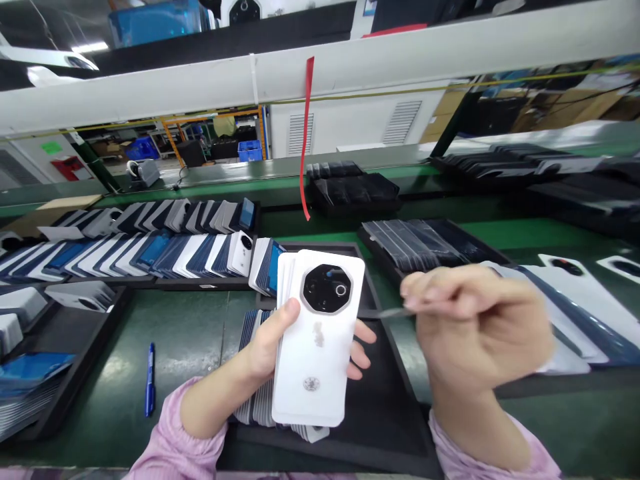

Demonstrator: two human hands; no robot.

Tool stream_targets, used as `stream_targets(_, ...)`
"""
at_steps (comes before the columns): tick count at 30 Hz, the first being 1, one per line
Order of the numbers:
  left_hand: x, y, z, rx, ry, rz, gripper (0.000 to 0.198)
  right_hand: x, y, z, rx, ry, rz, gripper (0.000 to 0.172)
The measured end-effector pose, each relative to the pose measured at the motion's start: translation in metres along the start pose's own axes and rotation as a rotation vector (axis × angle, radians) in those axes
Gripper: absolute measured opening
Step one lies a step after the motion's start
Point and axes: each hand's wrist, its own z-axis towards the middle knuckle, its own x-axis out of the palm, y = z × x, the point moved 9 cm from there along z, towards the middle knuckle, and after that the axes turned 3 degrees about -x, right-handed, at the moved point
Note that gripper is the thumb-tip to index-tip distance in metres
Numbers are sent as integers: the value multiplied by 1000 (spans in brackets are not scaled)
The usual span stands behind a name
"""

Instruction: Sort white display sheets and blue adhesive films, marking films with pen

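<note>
My left hand [277, 333] is wrapped round a small stack of white phone back covers [311, 350]. Its thumb lies on the left edge, and the fingertips come out past the right edge. The front cover has a black octagonal camera area [327, 289] near its top and faint marks below. To the right, my right hand [480, 320] is closed in a pinch and blurred by motion. A thin grey strip [390, 313] runs from its fingertips towards the covers' right edge; its kind is too blurred to tell. Below the covers is a black tray [385, 407] with more covers [263, 400] standing in it.
Trays of white and blue covers [195, 257] line the left side. A blue marker [150, 380] lies on the green table [185, 333]. Loose covers [590, 300] lie at right. A red strip [305, 140] hangs from the white beam [200, 83] ahead.
</note>
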Motion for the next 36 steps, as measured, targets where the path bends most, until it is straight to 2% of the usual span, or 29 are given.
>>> stream_targets(2, 4, -2, -1, 18, 33, -18, 66, -16, -16, 2, 171, -211, 201, 16)
stream_targets(3, 6, -2, -1, 24, 45, -17, 66, -18, -23, 3, 236, -252, 271, 17)
stream_targets(6, 8, -2, -1, 36, 60, -13, 70, -15, -44, 6, 443, -257, 372, 24)
stream_targets(10, 7, -2, -1, 29, 47, -40, 79, -11, -58, 4, 572, -250, 424, 30)
stream_targets(15, 6, 0, -1, 1, 68, -72, 79, -6, -56, 3, 593, -244, 461, 31)
stream_targets(20, -2, 8, -1, -48, 39, -134, 86, -9, -56, 3, 592, -211, 408, 32)
stream_targets(23, -7, 12, 0, -103, 3, -151, 88, -10, -59, 2, 567, -149, 333, 32)
stream_targets(28, -14, 22, 4, -241, -64, -41, 77, -3, -53, 1, 482, -27, 199, 38)
stream_targets(32, -24, 23, 9, -243, -138, -15, 71, 17, -49, -3, 479, 175, 103, 37)
stream_targets(36, -24, 25, 8, -265, -131, 6, 71, 20, -48, -4, 470, 214, 80, 35)
